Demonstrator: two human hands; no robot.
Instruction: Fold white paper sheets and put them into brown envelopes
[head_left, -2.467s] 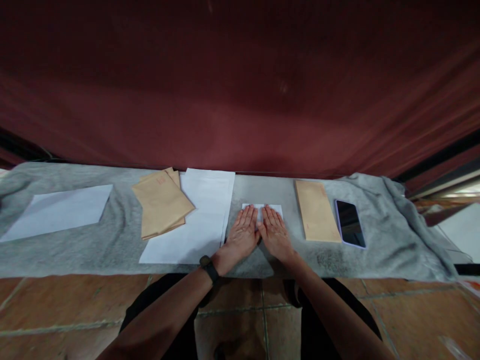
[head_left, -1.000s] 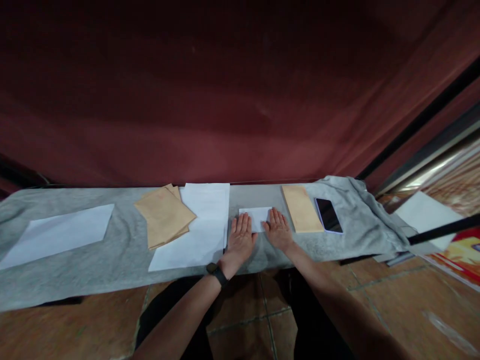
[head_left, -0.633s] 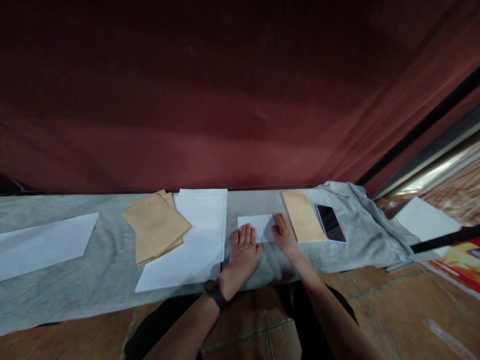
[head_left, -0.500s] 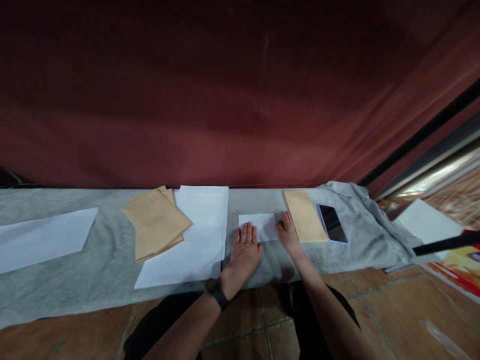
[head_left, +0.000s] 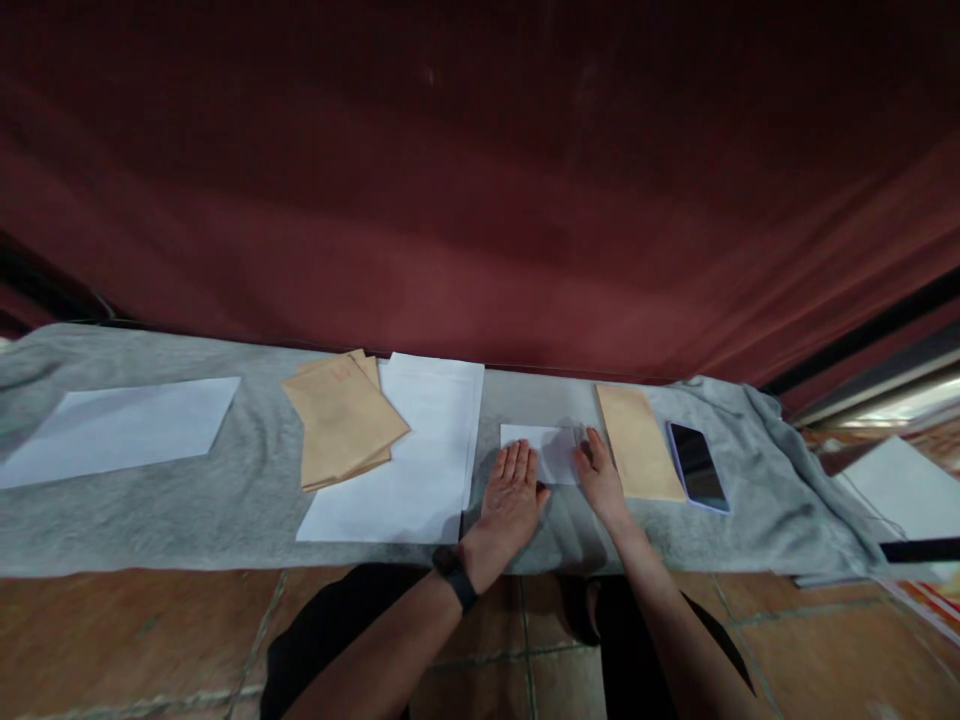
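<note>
A small folded sheet of white paper (head_left: 559, 453) lies on the grey cloth in front of me. My left hand (head_left: 513, 497) presses flat on its left part, fingers stretched out and side by side, with a dark watch on the wrist. At the paper's right end rests my right hand (head_left: 598, 474), thumb apart from the fingers and fingertips touching the edge. Just right of that hand lies a brown envelope (head_left: 641, 445). Left of my hands, several brown envelopes (head_left: 349, 415) are piled over large white sheets (head_left: 431, 455).
A grey cloth (head_left: 255, 515) covers the long narrow surface. Another white sheet (head_left: 127, 430) lies far left, and a phone (head_left: 699, 467) at the right. Behind rises a dark red curtain-like wall (head_left: 450, 250). Tiled floor (head_left: 142, 640) shows below the front edge.
The view has shifted and tilted, so everything sits a little further right in the picture. Both hands stay on the folded paper, almost unchanged.
</note>
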